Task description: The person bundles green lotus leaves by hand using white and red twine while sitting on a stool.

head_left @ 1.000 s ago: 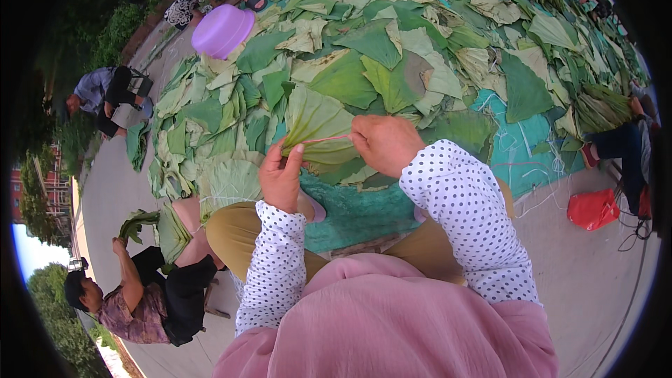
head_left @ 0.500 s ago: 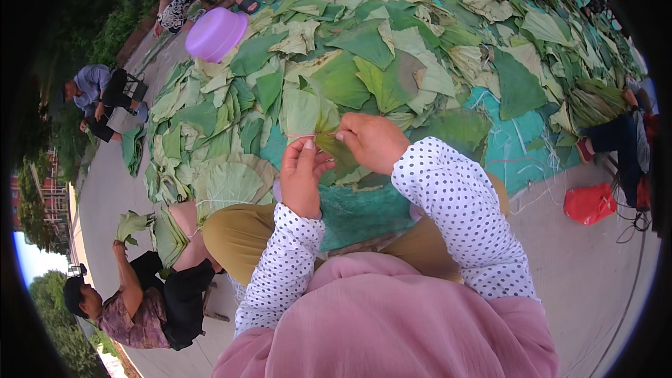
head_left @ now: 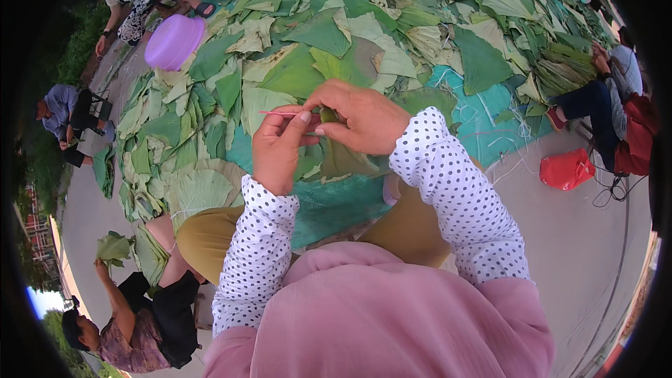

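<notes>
My left hand (head_left: 276,147) is closed in a pinch on a thin pink strand (head_left: 274,113); whether it is string or a stiff stick I cannot tell. Its tip pokes out to the left past my fingers. Right beside it, my right hand (head_left: 364,119) has thumb and fingers bent round the gathered edge of a large green leaf (head_left: 344,162), which hangs below that hand. The fingertips of both hands almost meet at the strand and cover part of it. Behind them spreads a heap of flat green leaves (head_left: 329,35).
A teal sheet (head_left: 329,213) lies under the heap. A purple basin (head_left: 175,42) stands at the far left, a red bag (head_left: 567,169) on the pavement at right. White strings (head_left: 514,129) lie loose on the sheet. Several people sit around; one at lower left (head_left: 129,329) lifts a leaf.
The view has shifted, moving the surroundings left in the picture. My left hand has turned and the pink strand, which lay across a leaf, now sticks out from its fingers.
</notes>
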Motion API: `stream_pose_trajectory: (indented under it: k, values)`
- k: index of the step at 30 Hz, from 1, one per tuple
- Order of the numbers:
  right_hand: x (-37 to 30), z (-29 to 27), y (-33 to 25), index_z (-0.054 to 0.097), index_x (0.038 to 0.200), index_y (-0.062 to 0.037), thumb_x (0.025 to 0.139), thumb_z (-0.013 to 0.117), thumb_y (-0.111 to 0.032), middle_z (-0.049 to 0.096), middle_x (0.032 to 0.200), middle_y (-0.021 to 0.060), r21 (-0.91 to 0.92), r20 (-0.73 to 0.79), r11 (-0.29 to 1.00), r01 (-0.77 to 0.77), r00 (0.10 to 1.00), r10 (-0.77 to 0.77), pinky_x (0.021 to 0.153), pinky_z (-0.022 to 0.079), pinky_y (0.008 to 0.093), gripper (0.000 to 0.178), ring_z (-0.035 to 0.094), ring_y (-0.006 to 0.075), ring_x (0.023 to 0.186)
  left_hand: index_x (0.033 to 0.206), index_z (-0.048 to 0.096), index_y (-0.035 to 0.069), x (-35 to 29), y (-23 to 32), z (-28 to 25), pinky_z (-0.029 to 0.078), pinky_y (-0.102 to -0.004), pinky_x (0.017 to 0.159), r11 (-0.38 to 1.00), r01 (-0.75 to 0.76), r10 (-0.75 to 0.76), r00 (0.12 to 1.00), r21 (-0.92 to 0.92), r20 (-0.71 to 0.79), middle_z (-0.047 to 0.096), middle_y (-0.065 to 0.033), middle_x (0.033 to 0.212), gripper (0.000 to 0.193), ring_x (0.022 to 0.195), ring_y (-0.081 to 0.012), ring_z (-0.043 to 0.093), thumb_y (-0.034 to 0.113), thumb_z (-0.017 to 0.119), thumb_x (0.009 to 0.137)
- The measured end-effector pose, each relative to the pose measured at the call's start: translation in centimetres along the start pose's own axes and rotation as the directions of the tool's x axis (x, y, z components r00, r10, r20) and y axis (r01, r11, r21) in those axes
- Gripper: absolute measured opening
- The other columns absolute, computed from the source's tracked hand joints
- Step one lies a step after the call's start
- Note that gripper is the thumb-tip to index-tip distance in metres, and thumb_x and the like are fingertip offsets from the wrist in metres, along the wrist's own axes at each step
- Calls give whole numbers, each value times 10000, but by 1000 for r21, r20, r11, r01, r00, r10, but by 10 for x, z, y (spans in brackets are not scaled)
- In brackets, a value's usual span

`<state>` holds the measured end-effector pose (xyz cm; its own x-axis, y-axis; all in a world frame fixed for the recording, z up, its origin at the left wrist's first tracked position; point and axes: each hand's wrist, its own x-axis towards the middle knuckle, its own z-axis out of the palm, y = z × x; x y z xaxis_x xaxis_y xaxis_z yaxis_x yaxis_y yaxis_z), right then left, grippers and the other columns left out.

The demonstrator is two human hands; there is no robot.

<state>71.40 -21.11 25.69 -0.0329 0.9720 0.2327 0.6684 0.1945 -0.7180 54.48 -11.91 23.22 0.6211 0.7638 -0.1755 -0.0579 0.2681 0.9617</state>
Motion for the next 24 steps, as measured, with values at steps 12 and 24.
stream_pose_trajectory:
  k: [12,24]
  values:
    - [-114,-61,74,540,893,-18,795,713,-73,546,1005,117,-13,-249,967,-255,937,244,756,488,359,205,574,257,882,1071,576,24,16,22,19,560,-323,722,974,-168,167,986,-153,-21,659,-143,1034,180,901,-248,681,161,584,954]
    - [-214,6,201,573,857,-18,753,748,-128,572,982,171,-197,-117,655,-730,681,723,779,480,400,231,578,354,942,1065,578,19,13,22,-9,570,-309,728,985,-142,131,985,-100,-110,659,-137,1021,175,898,-236,681,152,586,952]
